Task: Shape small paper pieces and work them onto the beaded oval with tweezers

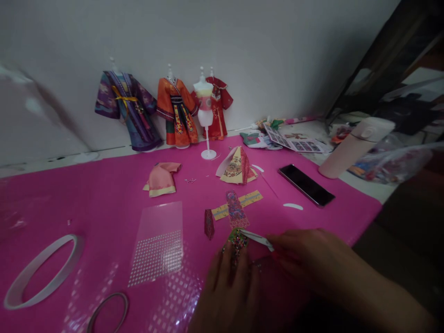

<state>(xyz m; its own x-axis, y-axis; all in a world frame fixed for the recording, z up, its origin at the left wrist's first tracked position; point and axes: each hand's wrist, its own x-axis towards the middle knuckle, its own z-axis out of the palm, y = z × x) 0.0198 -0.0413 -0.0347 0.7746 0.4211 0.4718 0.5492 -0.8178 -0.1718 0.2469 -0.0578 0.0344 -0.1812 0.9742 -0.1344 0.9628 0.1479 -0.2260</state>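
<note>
A small green piece covered in multicoloured specks lies near the front of the pink mat. My left hand rests over its lower part, fingers stretched out and slightly spread, touching it. In my right hand is a pair of scissors with pale blades and what looks like red handles; the blade tips meet the upper edge of the green piece. Just beyond lie a purple patterned strip, a yellow strip crossing under it, and a dark red pointed piece.
Doll dress forms in robes, including a purple one and an orange one, stand by the wall. A pink doll jacket, a folded skirt, a gem sheet, a phone, tape rolls and a bottle surround the work.
</note>
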